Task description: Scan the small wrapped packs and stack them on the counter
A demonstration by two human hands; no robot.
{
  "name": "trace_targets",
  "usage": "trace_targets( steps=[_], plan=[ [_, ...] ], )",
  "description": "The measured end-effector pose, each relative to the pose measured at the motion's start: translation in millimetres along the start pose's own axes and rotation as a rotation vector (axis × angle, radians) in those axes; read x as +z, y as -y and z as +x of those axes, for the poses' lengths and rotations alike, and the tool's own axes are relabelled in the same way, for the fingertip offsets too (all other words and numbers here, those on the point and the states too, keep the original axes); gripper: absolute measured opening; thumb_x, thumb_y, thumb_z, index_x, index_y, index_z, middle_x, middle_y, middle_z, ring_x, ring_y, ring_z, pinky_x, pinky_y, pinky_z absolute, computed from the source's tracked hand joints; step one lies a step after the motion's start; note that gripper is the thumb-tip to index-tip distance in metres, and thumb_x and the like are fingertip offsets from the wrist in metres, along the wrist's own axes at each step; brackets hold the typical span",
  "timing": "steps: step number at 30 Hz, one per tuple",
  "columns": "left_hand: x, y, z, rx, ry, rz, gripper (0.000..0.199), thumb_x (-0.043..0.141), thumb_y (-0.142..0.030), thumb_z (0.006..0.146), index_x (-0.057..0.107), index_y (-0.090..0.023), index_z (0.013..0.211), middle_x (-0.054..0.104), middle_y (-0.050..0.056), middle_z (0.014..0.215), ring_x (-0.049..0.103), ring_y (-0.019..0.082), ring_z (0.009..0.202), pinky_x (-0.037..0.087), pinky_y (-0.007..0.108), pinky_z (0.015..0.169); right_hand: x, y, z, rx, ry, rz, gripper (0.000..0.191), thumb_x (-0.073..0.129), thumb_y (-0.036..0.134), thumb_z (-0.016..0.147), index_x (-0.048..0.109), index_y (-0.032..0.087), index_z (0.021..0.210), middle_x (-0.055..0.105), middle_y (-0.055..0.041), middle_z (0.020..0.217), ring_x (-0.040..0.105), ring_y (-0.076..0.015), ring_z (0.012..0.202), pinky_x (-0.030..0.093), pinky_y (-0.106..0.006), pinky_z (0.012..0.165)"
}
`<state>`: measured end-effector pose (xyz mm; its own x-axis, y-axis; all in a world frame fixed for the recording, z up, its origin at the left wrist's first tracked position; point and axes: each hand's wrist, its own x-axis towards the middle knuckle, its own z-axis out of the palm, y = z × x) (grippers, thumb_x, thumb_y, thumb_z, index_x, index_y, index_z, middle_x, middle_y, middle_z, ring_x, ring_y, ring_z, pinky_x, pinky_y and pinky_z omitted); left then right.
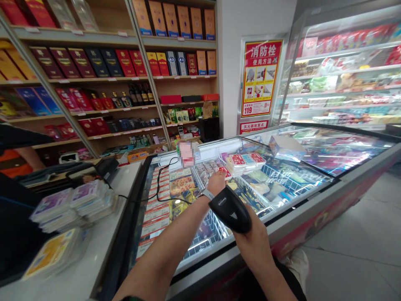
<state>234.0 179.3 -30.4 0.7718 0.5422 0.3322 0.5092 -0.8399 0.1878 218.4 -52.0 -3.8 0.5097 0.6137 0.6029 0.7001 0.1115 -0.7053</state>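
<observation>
My right hand point(252, 228) is wrapped round a black barcode scanner point(232, 211), held over the near side of the chest freezer point(282, 225). Just beyond it, my left hand point(216, 182), with a pale band at the wrist, reaches over the freezer's glass. Its fingers are closed on a red-and-white packet point(224, 171), partly hidden by the hand. To the right of that hand, stacks of similar red, white and blue packets point(246, 161) rest on top of the freezer. A black cable point(158, 184) loops across the glass on the left.
Stacked plastic-wrapped packs with purple labels point(89, 194) and yellow labels point(53, 253) sit on the white counter point(106, 234) at left. Another person's arm point(29, 156) is behind them. A cardboard box point(286, 147) lies on the freezer's far right. Shelves of boxed goods point(109, 79) line the wall.
</observation>
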Motion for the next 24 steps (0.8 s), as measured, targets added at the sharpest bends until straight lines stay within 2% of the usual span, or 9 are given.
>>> trace_targets(
  steps=[3,7,13,20,24],
  plan=[
    [-13.5,-1.2,-11.1,-0.028,-0.015,0.050,0.048,0.051,-0.029,0.088,0.047,-0.017,0.135,0.051,0.014,0.135,0.045,0.028,0.128,0.038,0.046,0.106,-0.7,-3.4,-0.4,-0.003,0.025,-0.012,0.032,0.051,0.020,0.080,0.055,0.021,0.111,0.066,-0.0048,0.097,0.064,-0.0223,0.090,0.051,-0.032,0.075],
    [-35.5,2.1,-28.6,-0.082,0.067,0.094,0.055,0.049,-0.035,0.090,0.038,-0.020,0.142,0.040,0.015,0.147,0.030,0.033,0.139,0.032,0.059,0.107,0.5,-6.9,0.5,-0.034,0.044,-0.042,0.032,0.052,0.019,0.078,0.054,0.021,0.110,0.067,-0.0054,0.097,0.064,-0.0227,0.090,0.052,-0.032,0.074],
    [-61.4,23.3,-69.0,-0.117,0.051,0.139,0.049,0.043,-0.030,0.093,0.041,-0.022,0.141,0.035,0.014,0.151,0.026,0.031,0.143,0.027,0.061,0.109,5.6,-3.4,1.0,-0.054,0.038,-0.070,0.032,0.051,0.020,0.079,0.054,0.021,0.111,0.066,-0.0067,0.100,0.064,-0.0238,0.093,0.052,-0.035,0.077],
    [-88.6,44.1,-136.8,-0.115,-0.086,0.212,0.049,0.046,-0.035,0.092,0.041,-0.025,0.140,0.038,0.013,0.149,0.029,0.030,0.141,0.025,0.059,0.110,17.3,-5.1,-4.2,-0.117,0.048,-0.116,0.038,0.050,0.018,0.078,0.051,0.022,0.116,0.063,-0.0087,0.108,0.059,-0.0263,0.102,0.049,-0.043,0.087],
    [-96.7,54.3,-171.9,-0.139,-0.084,0.257,0.051,0.048,-0.034,0.091,0.039,-0.027,0.141,0.035,0.012,0.151,0.026,0.030,0.142,0.026,0.061,0.110,23.2,-9.4,-8.2,-0.168,0.078,-0.134,0.038,0.050,0.019,0.079,0.051,0.022,0.117,0.062,-0.0088,0.109,0.058,-0.0270,0.104,0.047,-0.045,0.090]
  ],
)
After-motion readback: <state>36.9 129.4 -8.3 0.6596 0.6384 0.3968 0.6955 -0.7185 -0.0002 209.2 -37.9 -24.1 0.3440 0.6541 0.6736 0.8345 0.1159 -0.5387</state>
